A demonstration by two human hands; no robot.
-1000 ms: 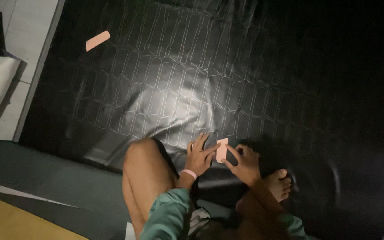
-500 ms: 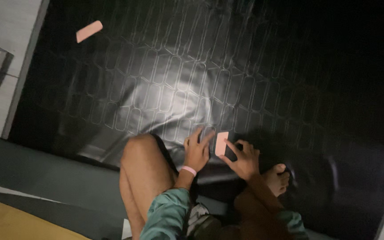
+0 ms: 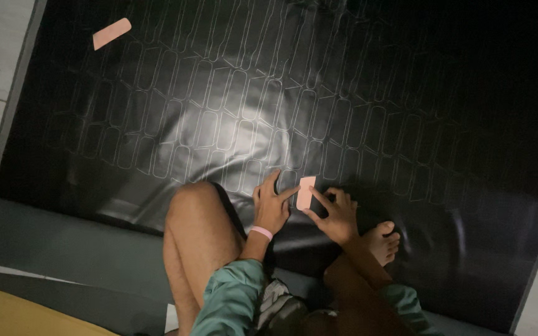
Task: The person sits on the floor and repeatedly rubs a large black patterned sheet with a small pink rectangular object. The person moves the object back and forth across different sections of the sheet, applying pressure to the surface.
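A small pink rounded template piece (image 3: pixel 305 191) lies flat on a large black glossy sheet (image 3: pixel 406 106) that bears many traced rounded outlines. My left hand (image 3: pixel 272 205) rests on the sheet with its fingers spread, the fingertips touching the pink piece's left edge. A pink band circles that wrist. My right hand (image 3: pixel 336 213) presses the piece's right edge with its fingertips. Both hands sit just beyond my bent knee (image 3: pixel 197 218) and bare foot (image 3: pixel 382 241).
A second pink piece (image 3: pixel 112 33) lies at the far left of the black sheet. A grey mat (image 3: pixel 51 239) runs under the sheet's near edge. Pale tiled floor shows at the left, and a yellow-brown surface (image 3: pixel 14 314) at the bottom left.
The view has shifted a little. Both hands keep the pink piece on the sheet; it now lies flatter and slightly further onto the sheet than before.
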